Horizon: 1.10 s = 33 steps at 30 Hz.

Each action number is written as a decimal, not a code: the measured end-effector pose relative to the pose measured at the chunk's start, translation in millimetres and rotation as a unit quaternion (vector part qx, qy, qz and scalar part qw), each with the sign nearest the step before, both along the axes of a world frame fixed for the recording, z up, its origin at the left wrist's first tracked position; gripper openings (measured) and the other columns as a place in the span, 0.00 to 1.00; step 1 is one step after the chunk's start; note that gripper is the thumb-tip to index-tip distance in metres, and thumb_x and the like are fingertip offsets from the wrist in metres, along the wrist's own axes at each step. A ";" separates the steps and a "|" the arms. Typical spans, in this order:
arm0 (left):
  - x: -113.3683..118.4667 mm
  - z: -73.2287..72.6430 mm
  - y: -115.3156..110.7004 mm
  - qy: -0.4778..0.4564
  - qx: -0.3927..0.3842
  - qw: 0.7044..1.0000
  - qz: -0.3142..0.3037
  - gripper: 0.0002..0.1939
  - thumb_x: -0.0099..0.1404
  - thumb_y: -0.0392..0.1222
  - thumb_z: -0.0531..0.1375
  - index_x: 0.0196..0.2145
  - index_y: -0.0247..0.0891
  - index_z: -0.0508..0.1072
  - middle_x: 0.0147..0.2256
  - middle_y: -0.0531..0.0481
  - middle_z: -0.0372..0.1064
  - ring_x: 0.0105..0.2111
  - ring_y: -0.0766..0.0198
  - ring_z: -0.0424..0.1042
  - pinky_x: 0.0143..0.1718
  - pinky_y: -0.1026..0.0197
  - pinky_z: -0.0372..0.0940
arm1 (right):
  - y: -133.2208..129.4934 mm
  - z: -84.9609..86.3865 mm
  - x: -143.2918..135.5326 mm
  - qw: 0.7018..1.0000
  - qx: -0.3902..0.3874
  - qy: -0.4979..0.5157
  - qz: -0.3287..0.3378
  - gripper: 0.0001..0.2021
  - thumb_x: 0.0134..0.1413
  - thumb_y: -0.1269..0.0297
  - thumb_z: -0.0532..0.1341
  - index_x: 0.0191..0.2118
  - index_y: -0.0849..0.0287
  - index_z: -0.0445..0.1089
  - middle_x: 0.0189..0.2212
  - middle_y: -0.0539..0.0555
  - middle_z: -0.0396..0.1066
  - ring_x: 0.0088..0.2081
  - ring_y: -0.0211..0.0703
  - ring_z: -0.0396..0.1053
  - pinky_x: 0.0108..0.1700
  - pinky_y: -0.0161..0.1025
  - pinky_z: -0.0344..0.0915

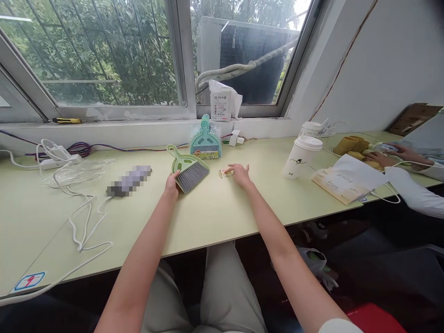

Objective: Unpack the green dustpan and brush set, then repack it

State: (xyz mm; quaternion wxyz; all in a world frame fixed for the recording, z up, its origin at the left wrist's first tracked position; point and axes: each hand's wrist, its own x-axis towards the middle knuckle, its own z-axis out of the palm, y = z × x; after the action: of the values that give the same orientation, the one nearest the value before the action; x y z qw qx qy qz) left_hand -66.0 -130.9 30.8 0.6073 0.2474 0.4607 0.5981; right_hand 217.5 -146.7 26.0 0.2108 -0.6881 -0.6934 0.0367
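My left hand is closed on the lower left edge of a light green dustpan. A hand brush with grey bristles sits in the pan, its bristles facing me. My right hand is at a small yellowish printed label on the table, its fingertips over the label's right end. One finger sticks up, apart from the others; the thumb is hidden. Just behind the dustpan, several similar teal dustpan sets in clear wrapping lean against the wall, with a yellow label on the front.
White cups and a tissue pack stand to the right. Further right are a co-worker's hands. Cables, a power strip and a pixelated object lie left. A screwdriver is on the sill.
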 end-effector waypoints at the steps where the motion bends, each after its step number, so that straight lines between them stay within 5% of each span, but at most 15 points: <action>1: 0.3 0.5 -0.4 -0.002 0.004 1.000 0.001 0.07 0.58 0.38 0.59 0.37 0.39 0.70 0.30 0.50 0.71 0.27 0.63 0.71 0.35 0.58 0.68 | -0.5 1.0 -3.9 1.000 0.020 -0.005 0.013 0.25 0.51 0.81 0.48 0.40 0.46 0.76 0.57 0.47 0.64 0.58 0.44 0.57 0.62 0.61 0.31; 6: 1.0 1.9 -1.8 -0.026 0.013 0.999 0.019 0.06 0.60 0.37 0.57 0.37 0.39 0.69 0.31 0.50 0.71 0.29 0.64 0.71 0.37 0.59 0.69 | -1.9 3.7 -21.9 0.999 0.034 0.007 -0.036 0.18 0.58 0.71 0.49 0.45 0.54 0.74 0.55 0.55 0.66 0.54 0.45 0.62 0.59 0.48 0.47; 11: -0.8 -2.2 1.4 -0.037 0.034 0.998 0.034 0.07 0.61 0.37 0.58 0.39 0.41 0.69 0.35 0.51 0.71 0.31 0.66 0.72 0.37 0.61 0.69 | -1.2 -2.6 -31.6 0.997 -0.066 0.017 -0.042 0.18 0.59 0.59 0.54 0.52 0.59 0.69 0.64 0.63 0.51 0.63 0.54 0.51 0.58 0.54 0.49; 16: -0.2 -7.4 4.8 -0.025 0.046 0.999 0.008 0.09 0.59 0.37 0.61 0.39 0.42 0.68 0.37 0.52 0.71 0.33 0.66 0.72 0.36 0.62 0.69 | -3.1 3.9 -37.3 0.992 -0.039 0.117 0.001 0.18 0.58 0.65 0.55 0.53 0.54 0.69 0.53 0.56 0.70 0.54 0.47 0.65 0.56 0.44 0.56; 19: 6.6 -8.1 1.9 -0.008 0.045 0.999 -0.007 0.13 0.58 0.40 0.63 0.41 0.43 0.67 0.37 0.51 0.71 0.34 0.65 0.72 0.37 0.60 0.69 | -9.5 15.2 -48.1 0.976 0.044 0.212 0.022 0.20 0.61 0.61 0.51 0.57 0.53 0.65 0.52 0.52 0.70 0.52 0.45 0.67 0.53 0.40 0.60; 22: 17.9 -6.9 -5.7 0.000 0.069 0.997 -0.047 0.17 0.55 0.44 0.66 0.42 0.41 0.67 0.37 0.49 0.72 0.35 0.63 0.73 0.36 0.60 0.69 | -19.5 20.4 -70.4 0.968 0.106 0.216 0.072 0.24 0.62 0.56 0.49 0.63 0.50 0.56 0.61 0.52 0.60 0.62 0.47 0.56 0.61 0.47 0.52; 27: 30.7 -5.4 -17.3 -0.005 0.142 0.981 -0.133 0.21 0.51 0.43 0.68 0.42 0.38 0.69 0.41 0.46 0.73 0.37 0.62 0.73 0.38 0.60 0.68 | -33.2 10.3 -107.1 0.979 -0.008 0.122 0.163 0.28 0.63 0.48 0.46 0.66 0.47 0.45 0.68 0.50 0.38 0.69 0.48 0.33 0.62 0.68 0.27; 33: 26.0 -4.9 -16.9 0.006 0.155 0.982 -0.106 0.26 0.43 0.30 0.68 0.42 0.38 0.68 0.40 0.48 0.73 0.39 0.61 0.73 0.40 0.59 0.67 | -40.4 7.1 -113.0 0.977 -0.051 0.117 0.171 0.31 0.62 0.43 0.40 0.67 0.46 0.34 0.69 0.50 0.29 0.69 0.48 0.28 0.61 0.69 0.25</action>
State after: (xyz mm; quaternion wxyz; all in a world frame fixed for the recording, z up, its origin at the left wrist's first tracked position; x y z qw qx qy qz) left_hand -40.0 -147.8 25.9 0.6192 0.3895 0.3373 0.5926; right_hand 104.5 -187.1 33.1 0.2454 -0.5602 -0.7686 0.1880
